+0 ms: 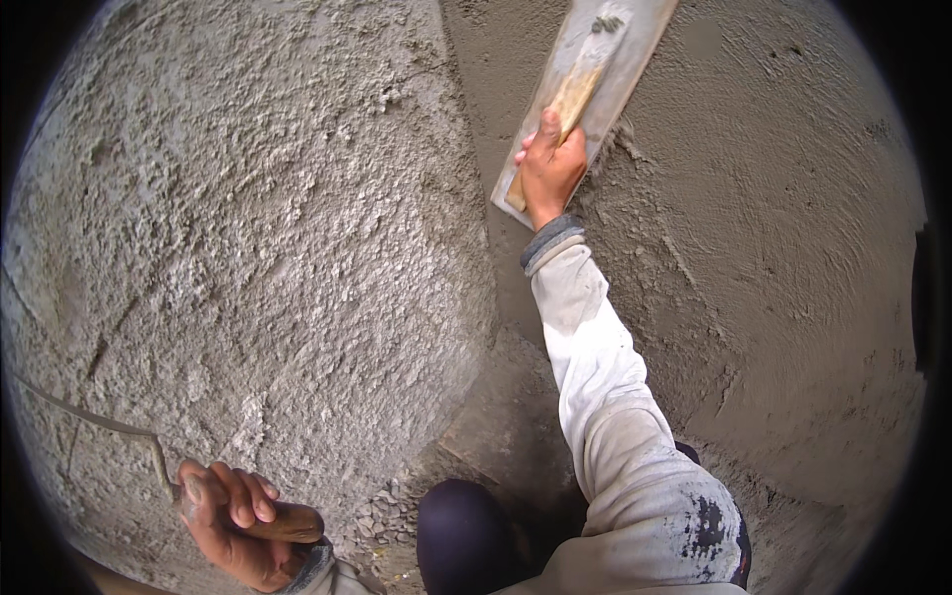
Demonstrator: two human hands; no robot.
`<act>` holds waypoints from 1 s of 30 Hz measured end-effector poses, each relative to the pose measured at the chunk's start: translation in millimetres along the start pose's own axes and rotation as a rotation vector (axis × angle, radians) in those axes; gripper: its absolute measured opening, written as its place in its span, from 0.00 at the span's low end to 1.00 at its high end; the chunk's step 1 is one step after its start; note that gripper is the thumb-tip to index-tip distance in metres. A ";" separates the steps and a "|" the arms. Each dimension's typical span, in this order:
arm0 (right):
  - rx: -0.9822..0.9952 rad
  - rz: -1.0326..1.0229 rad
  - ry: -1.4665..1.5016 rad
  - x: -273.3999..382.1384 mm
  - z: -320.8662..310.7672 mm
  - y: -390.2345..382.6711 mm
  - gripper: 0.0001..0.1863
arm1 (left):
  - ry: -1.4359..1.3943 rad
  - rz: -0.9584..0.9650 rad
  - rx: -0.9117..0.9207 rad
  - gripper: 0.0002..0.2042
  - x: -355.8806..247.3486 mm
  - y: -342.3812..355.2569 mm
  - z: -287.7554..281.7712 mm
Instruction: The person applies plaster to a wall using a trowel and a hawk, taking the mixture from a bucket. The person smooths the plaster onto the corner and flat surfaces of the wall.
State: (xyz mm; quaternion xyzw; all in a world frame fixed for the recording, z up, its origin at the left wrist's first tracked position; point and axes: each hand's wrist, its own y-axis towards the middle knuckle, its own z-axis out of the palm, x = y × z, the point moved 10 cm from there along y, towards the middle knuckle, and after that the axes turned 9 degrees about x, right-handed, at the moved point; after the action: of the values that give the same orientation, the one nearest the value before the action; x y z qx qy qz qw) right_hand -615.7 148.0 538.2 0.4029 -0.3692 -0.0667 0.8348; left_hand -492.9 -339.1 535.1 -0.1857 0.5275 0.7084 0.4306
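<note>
My right hand (552,171) is wrapped round the wooden handle of a long plastering float (635,59), whose flat blade lies over the wet mortar at the top centre. A small dab of mortar sits on the float near the far end of its handle. At the lower left, my left hand (226,526) grips the rounded wooden handle of a trowel (288,523). The trowel's bent metal neck leads to a thin blade seen almost edge-on, pointing left. Smoothed grey mortar (793,198) spreads under and to the right of the float, with a ragged ridge beside it.
Rough, lumpy cement (288,218) covers the left side, meeting the smoother mortar along a straight edge. Loose gravel (382,516) lies near the bottom centre, beside my dark-clothed knee (461,535). My right sleeve (595,357) is pale and stained.
</note>
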 end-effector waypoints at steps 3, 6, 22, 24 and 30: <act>-0.119 -0.126 0.077 60.7 -32.3 51.2 0.25 | 0.010 0.026 0.015 0.09 -4.7 4.0 0.7; -0.208 -0.262 0.100 125.5 -65.8 83.6 0.29 | -0.058 0.033 -0.006 0.08 18.8 0.8 -1.8; 0.115 0.349 -0.254 -181.3 -76.3 -184.4 0.21 | 0.039 -0.091 -0.013 0.09 37.0 -32.1 3.3; 0.116 0.316 -0.270 -160.5 -76.6 -169.2 0.21 | 0.056 -0.096 -0.028 0.10 31.3 -34.7 1.5; 0.049 0.172 -0.166 -63.6 -88.3 -88.2 0.21 | 0.055 -0.091 -0.019 0.11 20.2 -35.1 14.9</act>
State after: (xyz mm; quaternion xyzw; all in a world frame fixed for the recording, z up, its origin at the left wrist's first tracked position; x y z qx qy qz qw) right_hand -585.8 170.2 403.1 0.3832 -0.4717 -0.0190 0.7939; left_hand -473.1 -314.6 505.6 -0.2331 0.5234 0.6876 0.4459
